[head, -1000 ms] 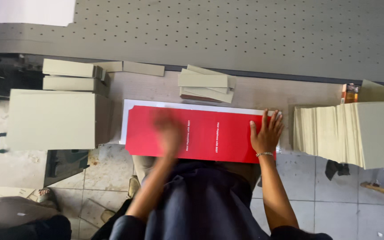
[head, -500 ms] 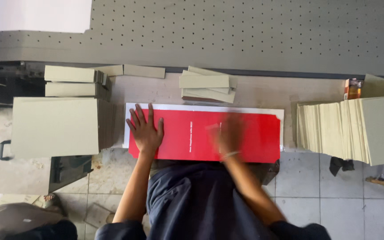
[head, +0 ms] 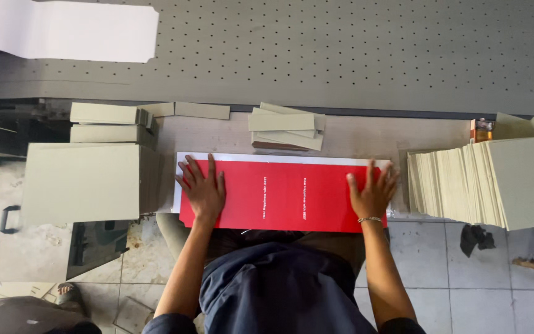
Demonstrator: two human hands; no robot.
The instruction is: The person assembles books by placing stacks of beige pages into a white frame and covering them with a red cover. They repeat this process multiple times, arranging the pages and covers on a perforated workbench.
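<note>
- The left hand (head: 203,188) lies flat, palm down and fingers spread wide, on the left end of the red sheet (head: 282,195); it grips nothing.
- The right hand (head: 371,193) lies flat as well, fingers fanned out, on the right end of the sheet, a thin bracelet (head: 369,219) at the wrist.
- Half a second ago the right hand was a blur near the middle of the sheet; it has now reached the right edge and shows sharp. The left hand has stayed at the left end.
- A second ago the places were the other way about: the right hand rested at the right end while the left was a blur near the middle.
- The red sheet lies lengthwise along the near edge of the counter (head: 353,139), just in front of the person, with a white sheet (head: 261,158) showing under its far and left edges. It has kept its place between frames.
- Left of it a grey board stack (head: 81,182) sits just beside the sheet, with smaller board stacks (head: 103,122) beyond.
- Behind the sheet lies a loose pile of board strips (head: 285,125).
- At the right a fanned pile of boards (head: 483,182) stands close to the right hand.
- A perforated grey surface (head: 341,49) fills the far side, with white paper (head: 63,29) lying at its left.
</note>
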